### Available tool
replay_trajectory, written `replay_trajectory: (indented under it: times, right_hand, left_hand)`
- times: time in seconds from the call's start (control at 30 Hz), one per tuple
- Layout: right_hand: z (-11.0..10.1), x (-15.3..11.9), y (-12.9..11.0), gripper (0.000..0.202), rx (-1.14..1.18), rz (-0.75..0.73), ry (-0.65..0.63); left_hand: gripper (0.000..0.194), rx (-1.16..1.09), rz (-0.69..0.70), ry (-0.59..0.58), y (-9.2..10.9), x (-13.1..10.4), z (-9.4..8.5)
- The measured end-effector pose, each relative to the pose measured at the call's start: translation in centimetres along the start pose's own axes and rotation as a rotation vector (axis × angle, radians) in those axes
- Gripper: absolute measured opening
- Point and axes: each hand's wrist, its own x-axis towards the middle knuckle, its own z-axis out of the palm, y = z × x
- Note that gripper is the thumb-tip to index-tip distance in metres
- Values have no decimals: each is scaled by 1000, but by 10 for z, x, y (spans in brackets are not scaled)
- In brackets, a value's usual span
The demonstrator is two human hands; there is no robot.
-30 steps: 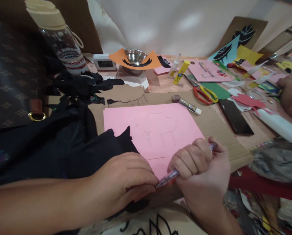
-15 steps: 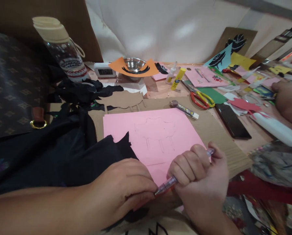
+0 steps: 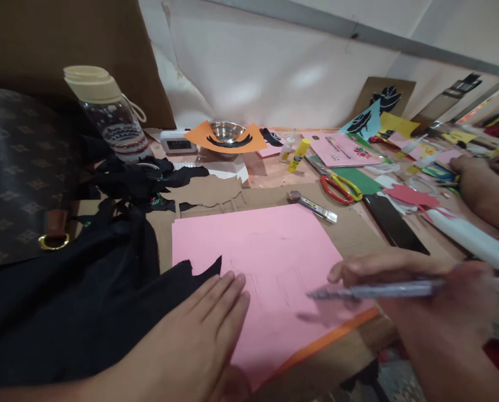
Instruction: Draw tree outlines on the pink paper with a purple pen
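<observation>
Black, ragged-edged cloth (image 3: 86, 312) covers the left part of the table (image 3: 268, 178) and overlaps a pink rectangular paper sheet (image 3: 253, 223). Clear bottle with cream lid (image 3: 118, 128) stands near the back edge. Left hand (image 3: 199, 318): flat, fingers extended, fingertips on the sheet beside the cloth; no grasp seen. Sheet lies on brown cardboard (image 3: 358, 234) towards the table's near edge, faint drawn lines on it. Red-and-yellow-handled scissors (image 3: 341, 187) lie behind its right side; black rectangular phone (image 3: 394, 223) further right. Right hand (image 3: 433, 321): blurred, closed around a slim translucent pen (image 3: 383, 289), tip over the sheet; contact unclear.
</observation>
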Motion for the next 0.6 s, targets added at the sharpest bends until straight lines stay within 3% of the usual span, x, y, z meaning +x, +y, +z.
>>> replay_trajectory:
  times: [0.13,0.27,0.37,0.6]
  right_hand:
    - [-5,29,15,18,-362,-6,-138]
    - [16,62,25,27,-406,73,-252]
    - [34,81,27,22,-384,89,-340]
    - [57,94,53,33,-287,271,-314]
  left_hand:
    - [56,15,75,-60,3,-8,-9]
    - [54,-156,24,-124,-5,-8,-7]
    - [59,-198,7,-153,-12,-2,-7]
    - [48,-79,21,6,-12,4,-9]
